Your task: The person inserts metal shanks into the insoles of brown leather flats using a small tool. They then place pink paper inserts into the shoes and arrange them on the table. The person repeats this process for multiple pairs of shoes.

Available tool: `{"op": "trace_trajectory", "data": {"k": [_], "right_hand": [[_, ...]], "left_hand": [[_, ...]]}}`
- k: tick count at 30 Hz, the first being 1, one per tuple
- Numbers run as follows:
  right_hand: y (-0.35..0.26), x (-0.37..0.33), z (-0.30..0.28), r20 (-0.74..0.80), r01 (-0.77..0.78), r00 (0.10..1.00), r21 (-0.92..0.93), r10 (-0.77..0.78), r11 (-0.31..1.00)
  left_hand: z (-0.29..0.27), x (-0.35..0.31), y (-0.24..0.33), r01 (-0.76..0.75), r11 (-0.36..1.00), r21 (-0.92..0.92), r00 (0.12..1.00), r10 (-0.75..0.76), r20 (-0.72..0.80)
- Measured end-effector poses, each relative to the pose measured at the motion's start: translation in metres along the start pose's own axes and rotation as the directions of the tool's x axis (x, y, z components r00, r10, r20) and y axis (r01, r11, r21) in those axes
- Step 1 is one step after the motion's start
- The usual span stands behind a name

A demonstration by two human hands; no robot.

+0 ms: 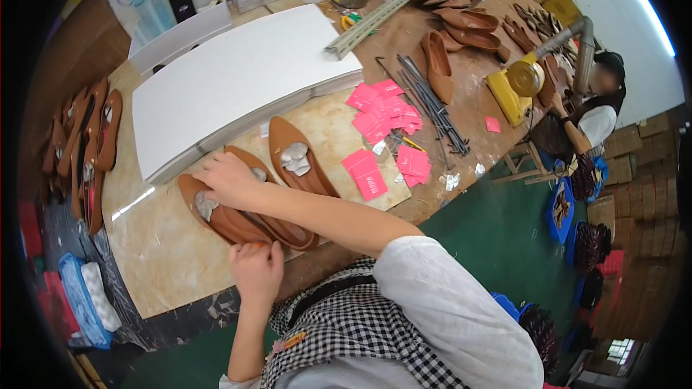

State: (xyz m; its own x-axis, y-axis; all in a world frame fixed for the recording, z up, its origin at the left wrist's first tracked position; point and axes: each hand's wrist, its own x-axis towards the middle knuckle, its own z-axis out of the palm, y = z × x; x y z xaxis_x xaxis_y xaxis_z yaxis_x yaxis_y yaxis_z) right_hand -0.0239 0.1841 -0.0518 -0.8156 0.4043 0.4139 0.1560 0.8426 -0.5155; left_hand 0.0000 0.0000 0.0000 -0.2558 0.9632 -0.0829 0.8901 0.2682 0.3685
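Observation:
Three brown pointed flat shoes stand side by side on the near table, with crumpled pale paper visible inside. My right arm crosses over them, and my right hand has its fingers curled over the far end of the left brown shoe. At that shoe's near end is my left hand, fingers curled; a small orange bit shows at the fingertips, and what they hold is hidden. My right forearm partly covers the middle shoe. Past it lies the right shoe, touched by neither hand.
Beyond the shoes sits a long stack of white sheets. Pink cards and dark metal rods lie to the right. More brown shoes fill the left side. A person works near a yellow machine.

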Motion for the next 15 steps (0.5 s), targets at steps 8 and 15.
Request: {"op": "trace_trajectory", "data": {"k": [8,15], "right_hand": [[0.132,-0.262,-0.298,-0.464,-0.841,0.493,-0.469,0.736,0.269],[0.170,-0.288,-0.305,-0.538,-0.842,0.524,-0.441,0.661,0.309]], "left_hand": [[0.029,0.003,-0.050,0.443,0.627,-0.641,0.774,-0.628,-0.079],[0.013,-0.001,-0.050,-0.082,-0.143,-0.986,0.831,-0.556,0.011]]}}
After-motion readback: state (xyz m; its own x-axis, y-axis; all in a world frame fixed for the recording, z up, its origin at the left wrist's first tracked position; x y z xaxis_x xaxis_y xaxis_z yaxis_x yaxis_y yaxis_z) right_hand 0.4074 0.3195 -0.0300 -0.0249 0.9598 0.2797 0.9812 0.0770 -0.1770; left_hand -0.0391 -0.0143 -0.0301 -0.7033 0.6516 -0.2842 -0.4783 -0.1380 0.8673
